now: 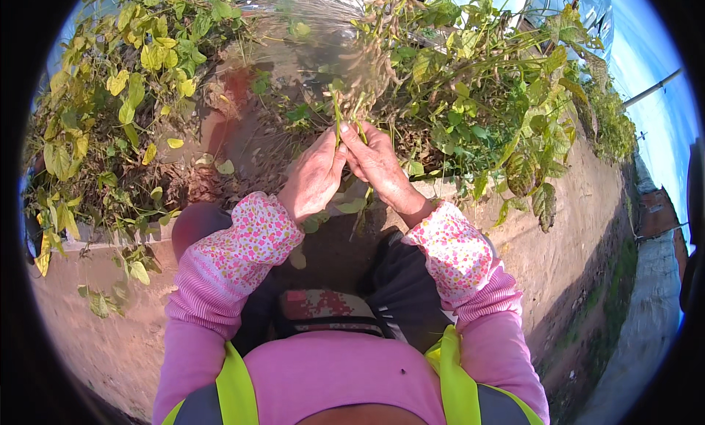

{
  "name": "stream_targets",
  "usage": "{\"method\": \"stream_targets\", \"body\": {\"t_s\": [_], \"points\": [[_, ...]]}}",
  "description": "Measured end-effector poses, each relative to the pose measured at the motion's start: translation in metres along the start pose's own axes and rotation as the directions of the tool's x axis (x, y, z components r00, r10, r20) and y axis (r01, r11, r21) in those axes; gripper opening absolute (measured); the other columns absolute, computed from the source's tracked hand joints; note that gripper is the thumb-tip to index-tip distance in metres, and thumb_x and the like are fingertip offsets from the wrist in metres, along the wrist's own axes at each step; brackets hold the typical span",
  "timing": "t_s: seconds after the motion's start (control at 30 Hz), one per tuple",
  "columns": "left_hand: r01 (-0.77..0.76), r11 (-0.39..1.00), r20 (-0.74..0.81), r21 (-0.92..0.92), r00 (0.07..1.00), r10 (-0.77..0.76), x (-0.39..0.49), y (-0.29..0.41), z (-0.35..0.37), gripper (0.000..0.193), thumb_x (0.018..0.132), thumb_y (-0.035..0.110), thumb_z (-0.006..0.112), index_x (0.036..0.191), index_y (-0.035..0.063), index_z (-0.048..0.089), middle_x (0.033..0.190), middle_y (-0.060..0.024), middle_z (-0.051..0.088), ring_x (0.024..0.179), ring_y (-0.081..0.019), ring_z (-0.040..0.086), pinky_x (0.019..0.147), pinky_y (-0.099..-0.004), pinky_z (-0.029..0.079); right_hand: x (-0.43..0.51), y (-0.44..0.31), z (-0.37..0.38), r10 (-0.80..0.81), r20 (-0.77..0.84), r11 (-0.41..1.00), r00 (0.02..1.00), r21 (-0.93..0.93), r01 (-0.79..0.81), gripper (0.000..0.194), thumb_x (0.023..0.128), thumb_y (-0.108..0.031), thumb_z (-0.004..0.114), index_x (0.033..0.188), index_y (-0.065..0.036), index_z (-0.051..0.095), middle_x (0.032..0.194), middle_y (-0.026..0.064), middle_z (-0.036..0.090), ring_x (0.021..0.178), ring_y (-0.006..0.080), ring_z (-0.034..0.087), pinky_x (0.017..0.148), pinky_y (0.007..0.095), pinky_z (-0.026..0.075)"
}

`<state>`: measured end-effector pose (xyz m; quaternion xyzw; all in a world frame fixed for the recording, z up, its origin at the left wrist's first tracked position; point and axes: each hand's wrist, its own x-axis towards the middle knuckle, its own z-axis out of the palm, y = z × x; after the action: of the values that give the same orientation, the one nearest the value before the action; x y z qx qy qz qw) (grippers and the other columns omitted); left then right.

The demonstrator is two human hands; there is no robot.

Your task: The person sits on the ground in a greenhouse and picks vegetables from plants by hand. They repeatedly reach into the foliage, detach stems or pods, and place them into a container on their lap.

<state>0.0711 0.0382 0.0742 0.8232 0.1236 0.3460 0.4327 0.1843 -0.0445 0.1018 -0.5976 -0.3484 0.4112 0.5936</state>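
Close together in front of me, both hands hold plant stems. My left hand [318, 174] is closed around a green stem [337, 114] that sticks up between thumb and fingers. My right hand [374, 159] pinches another green stem [361, 129] just beside it. Above the fingers rises a bunch of dry brown bean pods [380, 45], partly blurred; which stem bears it I cannot tell. Floral sleeve covers are on both forearms.
Leafy bean plants with yellowing leaves [157, 56] stand on the left, and greener ones [473, 89] on the right. Bare soil [237, 122] and dry leaves lie between them. A low earthen edge [573, 205] runs beside my knees. At the far right is a wall [644, 293].
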Motion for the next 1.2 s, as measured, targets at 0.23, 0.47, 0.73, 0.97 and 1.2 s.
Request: {"method": "stream_targets", "body": {"t_s": [0.23, 0.47, 0.73, 0.97, 1.2], "points": [[0.273, 0.932, 0.207, -0.239, 0.952, -0.225, 0.006, -0.007, -0.004, 0.032, 0.099, 0.016, 0.038, 0.127, -0.0008, 0.040, 0.082, -0.0158, 0.062, 0.074, -0.0306, 0.063, 0.065, -0.0382, 0.050, 0.003, 0.010, -0.005, -0.107, 0.075, 0.956, 0.991, -0.267, 0.123, 0.031, 0.099, -0.037, 0.048, 0.096, -0.006, 0.053, 0.063, -0.0079, 0.042, 0.052, 0.0016, 0.034, 0.045, 0.0189, 0.028], [0.290, 0.940, 0.271, -0.178, 0.933, -0.237, 0.000, 0.013, -0.006, 0.057, 0.097, 0.015, 0.046, 0.144, 0.0007, 0.018, 0.089, -0.0166, 0.060, 0.072, -0.0274, 0.062, 0.069, -0.0359, 0.051, 0.010, -0.003, -0.004, -0.433, -0.117, 0.742, 0.894, -0.609, 0.280, 0.029, 0.097, -0.024, 0.048, 0.089, 0.003, 0.050, 0.056, 0.0143, 0.051, 0.051, 0.0231, 0.056, 0.052, 0.0392, 0.045], [0.122, 0.989, 0.032, -0.080, 0.992, -0.119, -0.001, 0.010, -0.019, 0.045, 0.098, 0.016, 0.048, 0.139, 0.0017, 0.034, 0.104, -0.0082, 0.057, 0.096, -0.0133, 0.054, 0.088, -0.0270, 0.043, -0.034, -0.071, -0.046, -0.703, -0.385, 0.709, 0.598, -0.443, 0.549, 0.036, 0.104, -0.027, 0.027, 0.093, 0.000, 0.048, 0.088, 0.0132, 0.064, 0.076, 0.0226, 0.068, 0.069, 0.0313, 0.054], [0.117, 0.972, -0.028, -0.205, 0.992, -0.125, -0.002, 0.008, -0.022, 0.042, 0.101, 0.026, 0.040, 0.133, -0.0003, 0.042, 0.111, -0.0108, 0.060, 0.085, -0.0149, 0.062, 0.074, -0.0248, 0.046, -0.157, -0.107, -0.162, -0.536, -0.780, 0.552, 0.325, -0.032, 0.833, 0.028, 0.103, -0.027, 0.032, 0.096, -0.003, 0.046, 0.075, 0.0051, 0.049, 0.053, 0.0162, 0.048, 0.051, 0.0280, 0.044], [0.322, 0.945, 0.116, -0.060, 0.942, -0.314, -0.012, -0.011, -0.013, 0.041, 0.101, 0.028, 0.039, 0.132, 0.0005, 0.043, 0.098, -0.0062, 0.060, 0.077, -0.0098, 0.057, 0.069, -0.0241, 0.044, -0.319, -0.089, -0.237, -0.844, -0.522, 0.527, -0.121, -0.850, -0.012, 0.029, 0.102, -0.024, 0.039, 0.096, -0.002, 0.056, 0.060, -0.0004, 0.044, 0.050, 0.0053, 0.039, 0.044, 0.0232, 0.035]]}}
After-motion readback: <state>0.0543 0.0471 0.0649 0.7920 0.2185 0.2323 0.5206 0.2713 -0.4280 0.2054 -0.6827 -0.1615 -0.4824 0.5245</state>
